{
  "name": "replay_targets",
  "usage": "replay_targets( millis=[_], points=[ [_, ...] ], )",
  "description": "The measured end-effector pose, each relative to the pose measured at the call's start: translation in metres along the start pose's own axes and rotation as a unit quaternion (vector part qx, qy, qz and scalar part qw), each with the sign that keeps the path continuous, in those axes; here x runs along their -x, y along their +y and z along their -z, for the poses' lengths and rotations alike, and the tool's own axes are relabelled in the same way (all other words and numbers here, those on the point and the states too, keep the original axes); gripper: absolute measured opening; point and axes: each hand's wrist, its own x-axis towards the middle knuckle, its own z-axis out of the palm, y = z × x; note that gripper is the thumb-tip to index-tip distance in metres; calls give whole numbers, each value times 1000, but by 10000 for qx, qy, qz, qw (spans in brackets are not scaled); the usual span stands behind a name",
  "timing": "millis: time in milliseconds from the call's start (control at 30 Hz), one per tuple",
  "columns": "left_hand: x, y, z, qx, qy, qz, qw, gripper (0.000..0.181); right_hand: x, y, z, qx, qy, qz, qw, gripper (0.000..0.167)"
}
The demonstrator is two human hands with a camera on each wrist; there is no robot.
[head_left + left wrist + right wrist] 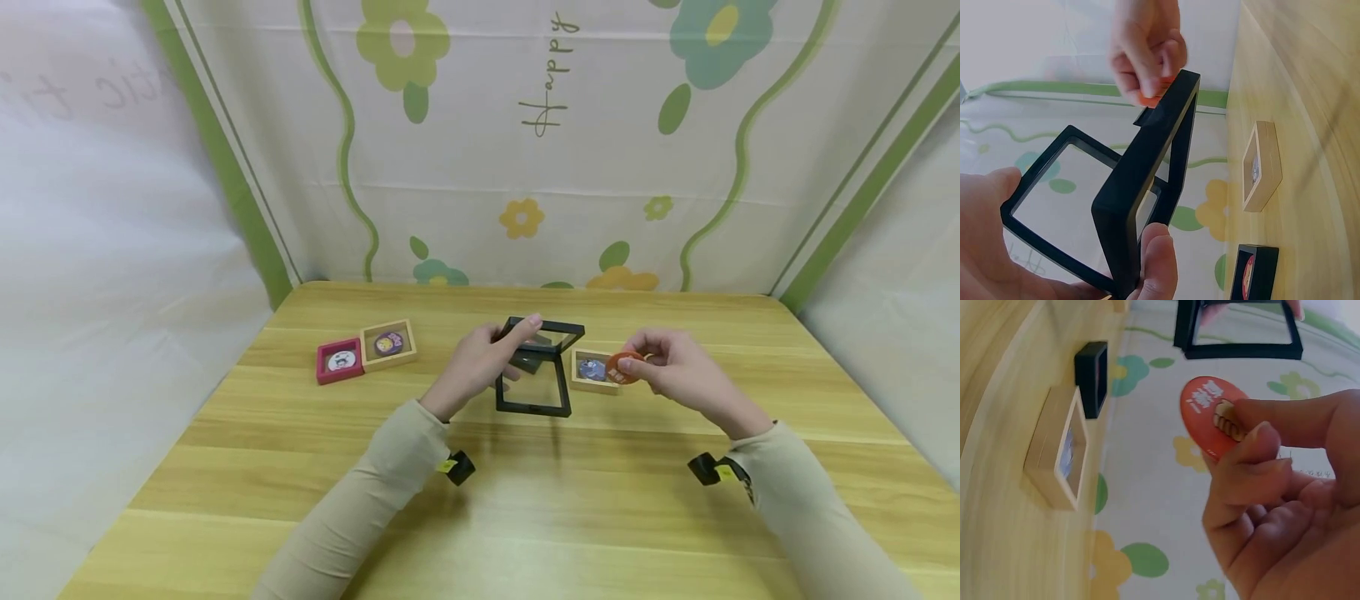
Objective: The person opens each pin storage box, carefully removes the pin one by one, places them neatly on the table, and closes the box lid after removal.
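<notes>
Head view: your left grip [480, 354] holds the frame [553, 353] unfolded, probably for access; right of it, your right grip [678, 371] pinches the disc [621, 367]. Left wrist: frame and disc are above the surface [1316, 94]. Right wrist: your edge pinch likely leaves most print [1205, 395] bare.

On the table [570, 533], 2 boxes [363, 354] lie left of the frame [534, 409], 1 case [1088, 378] behind it, 1 tray [596, 387] right.

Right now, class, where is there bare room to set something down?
Bare table lies between left sleeve and right sleeve, and from right hand to right edge. Crowded: around the open black frame and blue-badge box.
</notes>
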Motion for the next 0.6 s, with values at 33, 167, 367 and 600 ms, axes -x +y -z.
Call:
replay_targets(
  millis=[33,167,367,600],
  points=[
    [0,0,0,-12,2,-1,10000,72,-1,3,0,116,-52,-92,9999,17],
    [1,0,0,-50,12,8,10000,75,-5,12,1,408,-197,-419,9981,16],
    [0,-1,0,-38,20,53,10000,75,-7,21,2,671,-241,-591,9957,14],
    [0,-1,1,-70,8,55,10000,75,-9,34,0,998,-610,-886,9892,12]
  ],
)
